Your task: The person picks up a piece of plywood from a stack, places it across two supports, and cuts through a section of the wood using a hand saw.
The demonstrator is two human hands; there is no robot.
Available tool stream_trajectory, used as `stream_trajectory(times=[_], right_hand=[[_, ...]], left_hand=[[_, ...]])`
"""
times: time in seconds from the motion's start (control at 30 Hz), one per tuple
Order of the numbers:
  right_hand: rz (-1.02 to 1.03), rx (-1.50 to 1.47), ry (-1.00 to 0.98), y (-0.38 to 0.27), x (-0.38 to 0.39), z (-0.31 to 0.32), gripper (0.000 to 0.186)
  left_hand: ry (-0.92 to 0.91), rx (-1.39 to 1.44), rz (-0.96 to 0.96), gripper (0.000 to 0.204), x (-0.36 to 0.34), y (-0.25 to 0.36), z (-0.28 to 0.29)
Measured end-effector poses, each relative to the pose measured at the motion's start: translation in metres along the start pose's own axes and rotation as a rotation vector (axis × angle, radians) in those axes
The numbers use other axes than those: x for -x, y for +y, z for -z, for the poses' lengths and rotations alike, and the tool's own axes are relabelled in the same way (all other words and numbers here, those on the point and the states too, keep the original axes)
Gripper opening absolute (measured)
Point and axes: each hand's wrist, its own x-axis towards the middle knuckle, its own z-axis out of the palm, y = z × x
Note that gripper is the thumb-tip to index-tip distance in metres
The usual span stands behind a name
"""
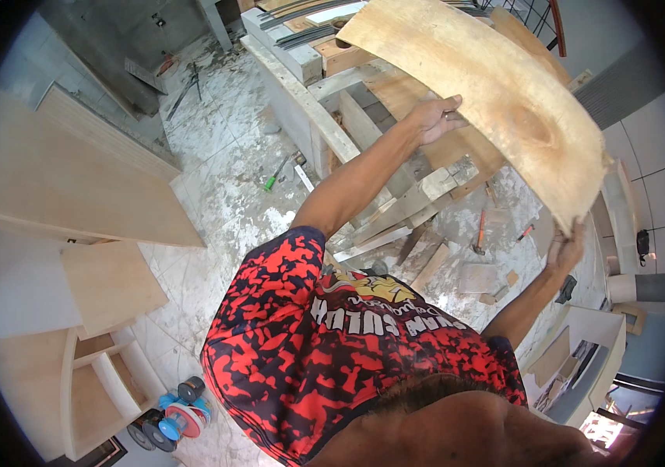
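A long pale plywood board with a dark knot pattern is held up in front of me, tilted, over a wooden frame. My left hand grips its near long edge, thumb and fingers closed around the rim. At the near right corner, my right hand is closed on the board, some fingers hidden by it. Below the board stands the open wooden frame with cross pieces, and a brown plywood sheet lies partly on it, half covered by the raised board.
A hammer and wood offcuts lie on the stained tile floor. A green-handled tool lies left of the frame. Large plywood panels and an open cabinet stand at left. A white box-like cabinet is at right.
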Motion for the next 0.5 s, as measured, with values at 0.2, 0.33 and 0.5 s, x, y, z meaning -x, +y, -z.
stream_trajectory(times=[0.2,0.33,0.5], right_hand=[[-0.254,-0.021,0.022,0.126,0.01,0.081,0.047],[-0.44,-0.088,0.068,0.193,0.042,0.105,0.049],[-0.53,-0.113,0.155,0.235,0.065,0.111,0.05]], left_hand=[[0.252,-0.151,0.119,0.032,-0.022,-0.04,0.07],[0.423,-0.156,0.177,0.036,-0.025,-0.066,0.13],[0.509,-0.237,0.19,0.036,-0.03,-0.098,0.185]])
